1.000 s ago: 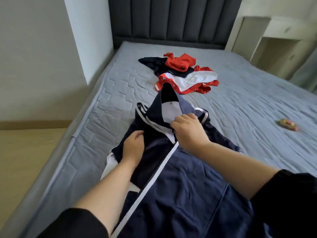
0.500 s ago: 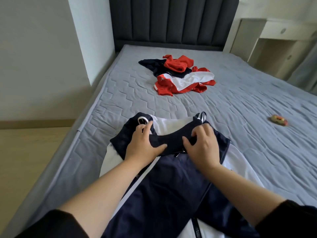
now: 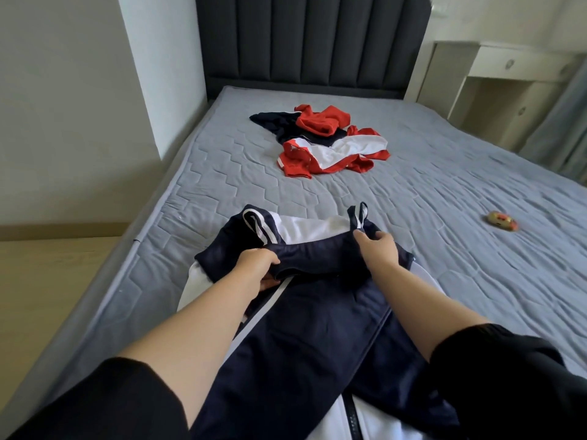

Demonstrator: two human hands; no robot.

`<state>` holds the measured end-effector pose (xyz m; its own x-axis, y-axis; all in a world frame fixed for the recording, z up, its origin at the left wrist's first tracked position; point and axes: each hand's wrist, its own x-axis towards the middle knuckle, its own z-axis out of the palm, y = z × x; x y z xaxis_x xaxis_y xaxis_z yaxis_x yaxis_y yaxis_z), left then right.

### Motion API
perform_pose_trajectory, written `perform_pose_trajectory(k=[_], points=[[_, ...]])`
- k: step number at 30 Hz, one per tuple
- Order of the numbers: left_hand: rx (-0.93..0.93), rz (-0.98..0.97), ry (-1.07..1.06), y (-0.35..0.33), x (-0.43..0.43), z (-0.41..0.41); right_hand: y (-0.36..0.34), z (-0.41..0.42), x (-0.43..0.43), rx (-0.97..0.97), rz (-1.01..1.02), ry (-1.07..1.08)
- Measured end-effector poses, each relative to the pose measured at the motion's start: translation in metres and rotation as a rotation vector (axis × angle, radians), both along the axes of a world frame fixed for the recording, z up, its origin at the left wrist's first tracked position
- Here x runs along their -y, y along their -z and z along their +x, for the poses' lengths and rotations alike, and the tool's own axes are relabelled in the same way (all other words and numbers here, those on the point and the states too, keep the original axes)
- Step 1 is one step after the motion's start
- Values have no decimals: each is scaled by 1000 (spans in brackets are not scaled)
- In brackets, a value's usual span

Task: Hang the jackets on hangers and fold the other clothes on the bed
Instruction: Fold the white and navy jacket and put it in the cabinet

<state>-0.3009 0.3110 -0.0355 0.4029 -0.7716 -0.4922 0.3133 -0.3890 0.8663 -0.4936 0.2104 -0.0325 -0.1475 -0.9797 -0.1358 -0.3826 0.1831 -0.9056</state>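
A navy garment with white stripes and a white lining (image 3: 305,338) lies spread on the near part of the grey bed (image 3: 444,192). Its far end is folded back toward me. My left hand (image 3: 257,268) grips the folded navy edge on the left, fingers curled under the cloth. My right hand (image 3: 378,249) pinches the same edge on the right, near a striped cuff. Farther up the bed lies a heap of red, white and navy clothes (image 3: 324,141).
A small gold and red object (image 3: 502,221) sits on the mattress at the right. A dark padded headboard (image 3: 311,42) stands at the far end. A white wall corner (image 3: 158,74) borders the bed's left side, and a pale bedside unit (image 3: 508,81) stands at the right.
The raised navy end has been folded down toward me over the garment. Both hands have shifted onto the folded edge and spread apart along it, now gripping it.
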Motion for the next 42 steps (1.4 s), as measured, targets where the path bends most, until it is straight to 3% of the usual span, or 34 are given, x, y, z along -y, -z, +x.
perform_pose_trajectory(k=[4, 8, 11, 14, 17, 20, 25, 28, 32, 35, 39, 42], points=[[-92, -7, 168, 0, -18, 14, -1, 4, -1, 94, 141, 18], [-2, 113, 365, -3, -31, 19, 6, 3, -10, -35, 110, -4], [131, 134, 439, -5, -28, 22, 10, -9, -7, -25, 50, -43], [153, 78, 241, -11, -16, 24, 11, -21, -4, -58, 48, -88], [91, 42, 30, -20, -5, 26, 8, -27, 4, -86, 211, -152], [-18, 107, -48, -32, 6, 30, 0, -33, 19, -16, 337, -161], [118, 215, -32, -40, 27, 35, -27, -29, 50, 130, 401, -136], [138, 238, -88, -30, 34, 38, -19, -16, 75, 186, 368, -135], [98, 200, -237, 5, 25, 62, 14, -18, 86, -5, 252, -13], [392, 226, -237, 27, 20, 68, 40, -27, 80, 10, 252, 99], [1075, 175, -254, 18, 17, 51, 28, -24, 58, -122, 131, 131], [1621, -177, -185, 3, 22, 35, 9, -20, 39, -491, -215, -56]])
